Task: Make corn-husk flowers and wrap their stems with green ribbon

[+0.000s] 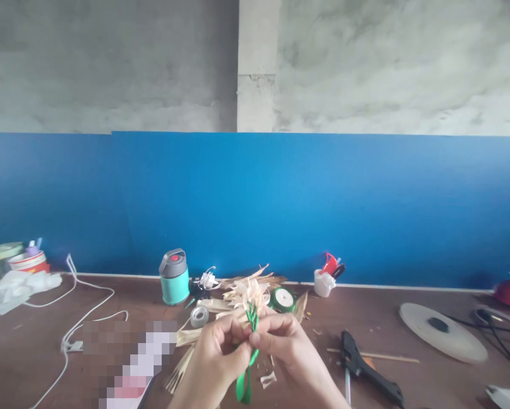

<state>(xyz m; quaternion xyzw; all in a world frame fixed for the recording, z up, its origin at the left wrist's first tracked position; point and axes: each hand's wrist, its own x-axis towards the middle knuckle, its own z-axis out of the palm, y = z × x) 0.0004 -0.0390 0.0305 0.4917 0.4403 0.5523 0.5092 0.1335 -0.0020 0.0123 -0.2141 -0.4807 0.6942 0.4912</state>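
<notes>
Both hands meet low in the middle of the head view, around a flower-like bunch of pale dried husks (254, 293). A green ribbon (245, 387) is wound about the lower part of the bunch, and its loop hangs down below the fingers. My left hand (221, 353) is closed on the wrapped base from the left. With thumb and index finger, my right hand (284, 342) pinches the ribbon from the other side. Exactly where each fingertip presses is partly hidden. Just behind the hands lie loose dried husks (212, 305) and a spool of green ribbon (284, 299).
A roll of clear tape (199, 316) and a teal flask (174, 278) stand left of the husks. To the right are a black glue gun (368, 372), a thin wooden stick (391, 358), a white cup (324, 283) and a round lid (455, 338). A white cable (88, 307) trails at left.
</notes>
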